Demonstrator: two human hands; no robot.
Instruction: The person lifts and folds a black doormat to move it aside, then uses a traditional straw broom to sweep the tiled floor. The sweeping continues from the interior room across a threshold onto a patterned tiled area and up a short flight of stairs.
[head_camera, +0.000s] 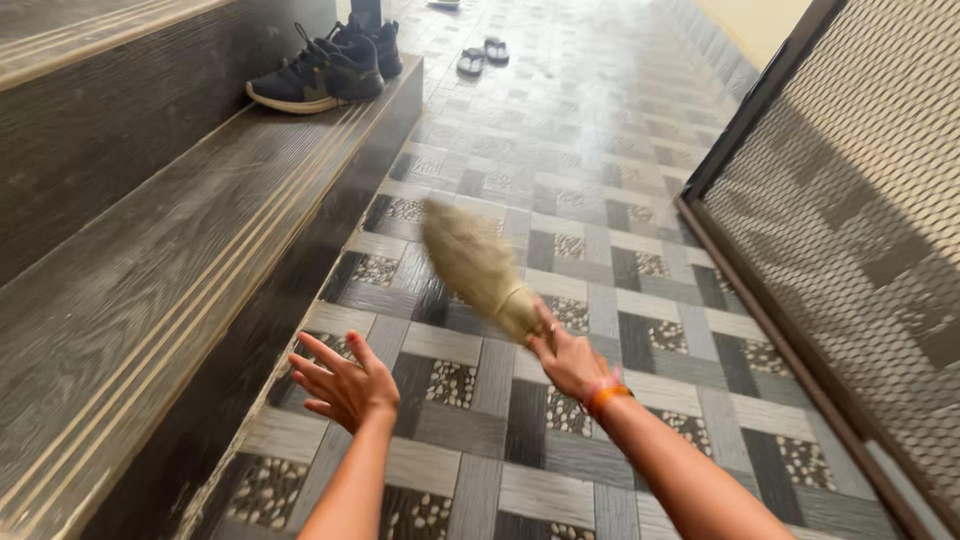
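The person's right hand (568, 355) is clenched around the bound neck of a short straw-coloured hand broom (472, 265), fingers wrapped tight just below where the bristles are tied, and the broom points up and away from the hand, out over the patterned floor tiles (590, 200). Its bristle head is blurred, so I cannot tell whether the tips touch the tiles. An orange and pink band (606, 393) sits at that wrist. The left hand (340, 383) is empty, fingers spread loose and apart, palm turned toward the floor, hovering near the foot of the dark wooden step (190, 250) without holding anything. The two hands are well apart, the broom between them and a little farther ahead. On the step, at its far end, stands a pair of dark sneakers (325, 68) with pale soles, side by side. Farther down the tiled passage lies a pair of grey sandals (482, 55), flat on the floor. Along the right side runs a metal mesh panel (850, 230) in a dark frame, upright and close beside the right forearm.
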